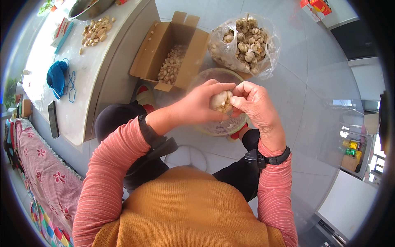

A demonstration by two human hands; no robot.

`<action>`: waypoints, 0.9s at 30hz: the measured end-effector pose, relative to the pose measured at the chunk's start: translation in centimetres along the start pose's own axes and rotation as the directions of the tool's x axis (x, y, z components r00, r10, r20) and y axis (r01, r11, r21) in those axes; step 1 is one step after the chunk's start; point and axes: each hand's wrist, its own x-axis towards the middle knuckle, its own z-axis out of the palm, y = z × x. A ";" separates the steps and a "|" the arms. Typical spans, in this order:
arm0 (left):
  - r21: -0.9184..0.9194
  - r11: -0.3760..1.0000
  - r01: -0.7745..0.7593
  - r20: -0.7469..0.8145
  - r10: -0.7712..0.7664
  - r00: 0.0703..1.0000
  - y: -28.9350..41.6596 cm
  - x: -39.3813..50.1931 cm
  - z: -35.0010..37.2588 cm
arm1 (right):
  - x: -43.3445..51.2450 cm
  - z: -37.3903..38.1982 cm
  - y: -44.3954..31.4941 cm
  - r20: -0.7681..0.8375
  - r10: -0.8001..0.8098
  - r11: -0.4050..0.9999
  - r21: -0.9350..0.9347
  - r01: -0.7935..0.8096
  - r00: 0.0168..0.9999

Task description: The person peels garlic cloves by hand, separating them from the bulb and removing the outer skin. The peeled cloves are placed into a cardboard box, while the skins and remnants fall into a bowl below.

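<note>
A garlic bulb (220, 100) is held above a round mesh basket (213, 132) that stands between my feet. My left hand (197, 102) wraps around the bulb from the left. From the right, my right hand (254, 103) pinches the bulb's edge between thumb and fingers; whether a clove is loose there cannot be told. Papery skins lie in the basket. Beyond it, a clear plastic bag (216, 46) holds many whole garlic bulbs. An open cardboard box (193, 51) with many garlic cloves stands to the bag's left.
On the table (89, 68) at the left are a pile of garlic cloves (96, 31), a metal bowl (89, 12), blue knitting (57, 77) with yarn, and a phone (53, 119). A flowered pink cloth (46, 160) hangs at the lower left. An open shelf (359, 154) is at the right.
</note>
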 end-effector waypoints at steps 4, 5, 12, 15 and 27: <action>-0.051 0.999 -0.009 0.052 0.012 0.999 0.1 0.1 -0.3 | -0.2 -0.3 -0.2 0.035 -0.007 0.991 0.131 0.002 0.999; -0.081 0.997 -0.020 0.057 0.025 0.998 0.2 0.1 -0.3 | -0.3 -0.4 -0.3 0.040 0.004 0.987 0.163 -0.011 0.999; -0.431 0.900 0.072 0.102 -0.030 0.994 0.3 0.0 -0.5 | -0.2 -1.0 0.4 0.044 0.009 0.971 0.238 -0.019 0.999; -0.524 0.835 0.169 0.145 -0.108 0.983 0.1 0.1 -0.7 | -0.1 -1.3 0.8 0.001 0.007 0.983 0.186 -0.007 1.000; -0.969 0.236 0.068 0.045 -0.100 0.994 -1.1 0.0 0.2 | 0.2 -1.1 1.2 -0.122 0.016 0.990 -0.137 -0.033 0.992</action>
